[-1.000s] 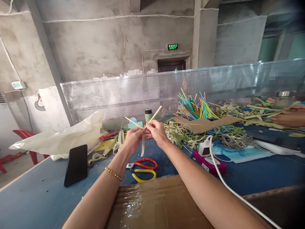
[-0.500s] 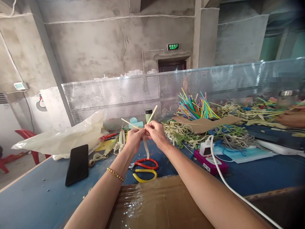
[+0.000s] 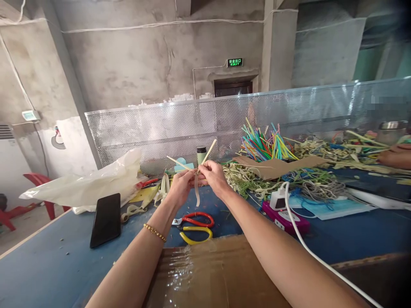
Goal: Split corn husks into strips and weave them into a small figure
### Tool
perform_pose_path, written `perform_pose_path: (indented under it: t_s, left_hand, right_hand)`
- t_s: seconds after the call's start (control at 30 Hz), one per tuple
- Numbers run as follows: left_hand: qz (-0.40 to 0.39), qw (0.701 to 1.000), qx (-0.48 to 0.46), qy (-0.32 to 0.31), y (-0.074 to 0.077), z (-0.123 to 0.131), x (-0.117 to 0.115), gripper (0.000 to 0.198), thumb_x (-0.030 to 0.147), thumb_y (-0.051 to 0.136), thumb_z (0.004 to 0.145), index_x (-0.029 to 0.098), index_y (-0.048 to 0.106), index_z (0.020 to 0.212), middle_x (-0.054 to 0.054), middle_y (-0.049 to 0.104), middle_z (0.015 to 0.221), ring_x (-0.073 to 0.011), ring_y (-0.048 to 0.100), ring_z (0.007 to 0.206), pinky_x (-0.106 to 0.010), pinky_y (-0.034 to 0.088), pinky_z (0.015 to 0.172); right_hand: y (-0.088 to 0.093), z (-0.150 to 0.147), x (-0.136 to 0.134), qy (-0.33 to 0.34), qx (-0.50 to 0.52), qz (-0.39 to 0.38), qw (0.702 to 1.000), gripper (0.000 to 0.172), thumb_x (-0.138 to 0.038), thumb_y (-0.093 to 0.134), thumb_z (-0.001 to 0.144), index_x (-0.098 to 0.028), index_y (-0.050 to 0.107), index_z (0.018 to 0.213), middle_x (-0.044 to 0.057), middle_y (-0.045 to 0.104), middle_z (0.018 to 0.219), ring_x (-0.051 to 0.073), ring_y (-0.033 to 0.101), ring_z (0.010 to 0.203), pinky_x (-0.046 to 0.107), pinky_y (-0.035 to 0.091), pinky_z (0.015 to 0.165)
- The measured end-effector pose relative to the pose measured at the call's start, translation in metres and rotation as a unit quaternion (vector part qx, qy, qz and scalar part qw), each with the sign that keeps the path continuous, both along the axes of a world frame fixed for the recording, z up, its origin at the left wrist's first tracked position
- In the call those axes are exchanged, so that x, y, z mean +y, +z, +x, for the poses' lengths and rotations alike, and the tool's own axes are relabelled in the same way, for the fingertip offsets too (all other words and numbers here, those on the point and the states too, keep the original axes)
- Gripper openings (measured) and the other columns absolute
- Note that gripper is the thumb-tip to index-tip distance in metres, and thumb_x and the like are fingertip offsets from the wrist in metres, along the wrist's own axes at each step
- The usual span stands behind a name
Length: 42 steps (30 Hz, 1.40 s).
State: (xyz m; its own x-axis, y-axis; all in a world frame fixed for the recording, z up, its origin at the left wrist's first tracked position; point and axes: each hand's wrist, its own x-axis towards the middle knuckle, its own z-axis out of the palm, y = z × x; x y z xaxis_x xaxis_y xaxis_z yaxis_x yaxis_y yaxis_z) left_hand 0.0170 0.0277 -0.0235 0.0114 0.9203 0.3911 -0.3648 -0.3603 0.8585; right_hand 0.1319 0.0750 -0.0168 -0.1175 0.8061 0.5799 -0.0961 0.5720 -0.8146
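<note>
My left hand (image 3: pixel 182 185) and my right hand (image 3: pixel 213 175) meet above the table, both closed in a pinch on pale flat strips. One pale strip (image 3: pixel 209 151) slants up to the right past my right fingers. Another, thinner strip (image 3: pixel 176 161) points up to the left over my left hand. A third end (image 3: pixel 197 196) hangs down between the hands. Where the strips cross is mostly hidden by my fingers. Below lie scissors (image 3: pixel 196 220) with one red and one yellow handle.
A cardboard box (image 3: pixel 218 273) lies in front of me. Left are a black phone (image 3: pixel 105 220) and plastic sheeting (image 3: pixel 83 184). Right are a purple power strip (image 3: pixel 287 217), a blue mask (image 3: pixel 337 208), fibre heaps (image 3: pixel 247 177) and coloured stems (image 3: pixel 266 143). Another person's hand (image 3: pixel 396 155) shows far right.
The fingers of my left hand have spread out a little behind the strips. The hanging end has swung and risen slightly. The view has shifted slightly.
</note>
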Motion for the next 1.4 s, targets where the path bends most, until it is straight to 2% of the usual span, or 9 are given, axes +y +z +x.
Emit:
perform_pose_path:
  t_s: [0.13, 0.37, 0.5, 0.63, 0.83, 0.93, 1.1, 1.27, 1.4]
  left_hand:
    - [-0.005, 0.999, 0.004, 0.041, 0.002, 0.0, -0.001, 0.012, 0.021, 0.063, 0.078, 0.01, 0.06, 0.082, -0.012, 0.071, 0.069, -0.0228, 0.071, 0.067, -0.035, 0.055, 0.069]
    - [0.02, 0.994, 0.051, 0.095, 0.002, -0.001, -0.001, 0.018, 0.026, 0.064, 0.078, 0.014, 0.052, 0.082, -0.007, 0.068, 0.062, -0.0204, 0.069, 0.057, -0.033, 0.055, 0.062]
    - [0.052, 0.983, 0.103, 0.139, -0.001, -0.003, 0.001, 0.017, 0.027, 0.061, 0.08, 0.016, 0.048, 0.082, -0.004, 0.065, 0.056, -0.0186, 0.065, 0.048, -0.03, 0.052, 0.054]
    - [0.067, 0.969, 0.155, 0.18, -0.001, -0.001, 0.0, 0.018, 0.029, 0.061, 0.081, 0.018, 0.047, 0.082, 0.001, 0.061, 0.049, -0.0173, 0.061, 0.042, -0.028, 0.05, 0.05]
    - [0.077, 0.972, 0.128, 0.183, 0.0, 0.005, -0.001, 0.015, 0.028, 0.058, 0.081, 0.019, 0.047, 0.083, 0.002, 0.06, 0.051, -0.0162, 0.061, 0.044, -0.028, 0.049, 0.052]
    - [0.084, 0.966, 0.113, 0.219, 0.001, 0.008, -0.003, 0.012, 0.023, 0.058, 0.08, 0.019, 0.047, 0.081, 0.003, 0.059, 0.054, -0.0142, 0.06, 0.046, -0.025, 0.048, 0.052]
    - [0.091, 0.95, 0.113, 0.278, 0.004, 0.01, -0.008, 0.011, 0.018, 0.058, 0.08, 0.018, 0.048, 0.075, 0.003, 0.056, 0.058, -0.0109, 0.055, 0.05, -0.022, 0.041, 0.05]
    - [0.113, 0.95, 0.086, 0.279, 0.0, 0.008, 0.0, 0.015, 0.021, 0.061, 0.079, 0.018, 0.047, 0.074, 0.003, 0.054, 0.062, -0.0092, 0.051, 0.054, -0.021, 0.041, 0.053]
    - [0.108, 0.974, 0.043, 0.195, -0.001, 0.003, 0.005, 0.017, 0.027, 0.061, 0.08, 0.017, 0.048, 0.076, 0.002, 0.057, 0.063, -0.0111, 0.057, 0.056, -0.025, 0.046, 0.059]
  right_hand:
    - [-0.003, -0.001, 0.002, -0.026, -0.018, 0.044, 0.999, 0.023, -0.036, 0.06, 0.073, -0.018, 0.049, 0.063, -0.004, 0.045, 0.055, 0.009, 0.041, 0.051, 0.021, 0.034, 0.044]
    - [0.001, -0.003, -0.009, 0.108, -0.013, -0.034, 0.994, 0.017, -0.032, 0.061, 0.071, -0.016, 0.056, 0.071, -0.004, 0.049, 0.054, 0.009, 0.043, 0.045, 0.023, 0.038, 0.042]
    - [0.002, -0.004, -0.012, 0.112, -0.011, -0.043, 0.993, 0.007, -0.019, 0.062, 0.064, -0.016, 0.056, 0.066, -0.003, 0.051, 0.051, 0.009, 0.044, 0.042, 0.023, 0.036, 0.039]
    - [-0.001, -0.005, -0.008, 0.147, 0.0, -0.039, 0.988, 0.011, -0.016, 0.061, 0.063, -0.019, 0.05, 0.061, -0.006, 0.045, 0.042, 0.009, 0.039, 0.034, 0.024, 0.032, 0.035]
    - [0.0, -0.007, -0.009, 0.134, 0.018, -0.049, 0.99, 0.014, -0.018, 0.062, 0.062, -0.02, 0.049, 0.062, -0.007, 0.045, 0.041, 0.008, 0.039, 0.033, 0.022, 0.031, 0.033]
    - [0.002, -0.008, -0.011, 0.115, 0.035, -0.056, 0.991, 0.012, -0.017, 0.063, 0.061, -0.018, 0.051, 0.063, -0.006, 0.048, 0.046, 0.007, 0.041, 0.037, 0.02, 0.034, 0.036]
    - [0.004, -0.01, -0.011, 0.117, 0.065, -0.073, 0.988, 0.012, -0.015, 0.062, 0.059, -0.019, 0.052, 0.065, -0.004, 0.053, 0.054, 0.011, 0.053, 0.047, 0.026, 0.049, 0.049]
    - [0.002, -0.012, -0.007, 0.119, 0.073, -0.083, 0.987, 0.013, -0.016, 0.064, 0.059, -0.019, 0.055, 0.068, -0.001, 0.058, 0.06, 0.014, 0.058, 0.054, 0.03, 0.053, 0.058]
    - [0.002, -0.007, -0.004, 0.122, 0.065, -0.048, 0.989, 0.015, -0.027, 0.067, 0.063, -0.016, 0.058, 0.069, 0.0, 0.057, 0.058, 0.012, 0.053, 0.053, 0.026, 0.046, 0.053]
